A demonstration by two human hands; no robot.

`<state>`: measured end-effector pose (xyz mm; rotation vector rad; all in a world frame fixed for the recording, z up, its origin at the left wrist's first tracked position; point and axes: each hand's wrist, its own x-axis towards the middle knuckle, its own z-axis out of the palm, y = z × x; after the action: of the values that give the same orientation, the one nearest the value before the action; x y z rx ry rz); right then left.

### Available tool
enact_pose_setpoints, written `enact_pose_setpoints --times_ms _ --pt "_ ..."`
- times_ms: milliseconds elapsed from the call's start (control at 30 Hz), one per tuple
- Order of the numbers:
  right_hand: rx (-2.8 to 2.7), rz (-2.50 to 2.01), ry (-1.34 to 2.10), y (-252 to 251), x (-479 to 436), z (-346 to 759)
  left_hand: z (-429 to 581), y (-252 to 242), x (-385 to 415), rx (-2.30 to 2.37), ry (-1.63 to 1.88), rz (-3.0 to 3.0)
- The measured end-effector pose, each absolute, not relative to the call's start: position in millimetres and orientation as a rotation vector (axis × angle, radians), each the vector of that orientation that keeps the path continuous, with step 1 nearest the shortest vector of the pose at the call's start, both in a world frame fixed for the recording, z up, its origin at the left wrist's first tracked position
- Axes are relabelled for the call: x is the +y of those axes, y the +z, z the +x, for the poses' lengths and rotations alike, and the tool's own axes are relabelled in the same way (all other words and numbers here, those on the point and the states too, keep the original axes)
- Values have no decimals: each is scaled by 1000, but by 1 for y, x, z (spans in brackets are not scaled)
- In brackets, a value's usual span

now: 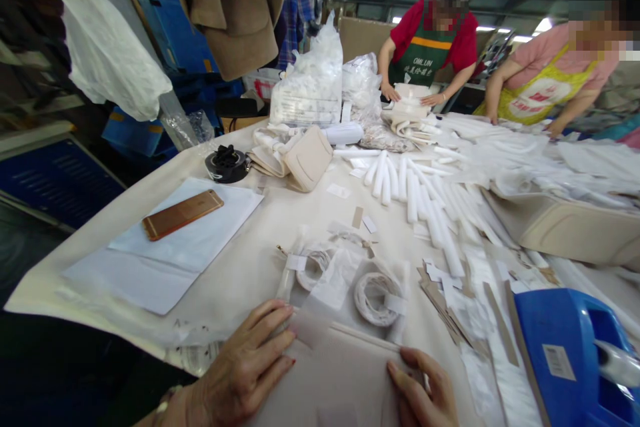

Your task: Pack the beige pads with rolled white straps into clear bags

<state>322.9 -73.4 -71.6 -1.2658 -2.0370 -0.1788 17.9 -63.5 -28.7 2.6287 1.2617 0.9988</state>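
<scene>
At the table's near edge lies a flat beige rectangular piece (335, 373), like a bag or folded panel in thin clear plastic. My left hand (245, 363) is at its upper left corner, fingers bent over the edge. On the right side, my right hand (423, 387) pinches the edge between thumb and fingers. Just beyond the piece are a coiled pale cord (377, 299) in a clear plastic bag and another coil (313, 270) with a white label. The bottom of the piece runs out of view.
A brown phone (183, 213) lies on white papers (150, 280) at left. Behind are a black tape roll (227, 163), beige fabric pieces (307, 157) and several white foam tubes (420, 197). A blue plastic container (565, 353) stands at right. Two people work across the table.
</scene>
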Motion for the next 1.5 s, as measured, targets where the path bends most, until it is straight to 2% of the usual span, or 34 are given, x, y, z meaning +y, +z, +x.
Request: enact_pose_setpoints --times_ms 233,433,700,867,1200,1500 --pt "-2036 -1227 -97 -44 -20 321 28 -26 -24 1344 1085 2634" --pt "-2238 -1292 -300 -16 -14 303 32 -24 -15 1416 1010 2720" --pt "-2114 -1228 -392 -27 2 269 42 -18 -22 1517 969 2823" --pt "-2108 -1095 -573 -15 36 245 46 -21 -22 1562 1105 2799" --pt "-2309 -664 -136 0 38 246 46 -32 -19 1533 1210 2770" --pt "-2425 -613 -261 -7 22 263 42 -26 -19 1518 1083 2829"
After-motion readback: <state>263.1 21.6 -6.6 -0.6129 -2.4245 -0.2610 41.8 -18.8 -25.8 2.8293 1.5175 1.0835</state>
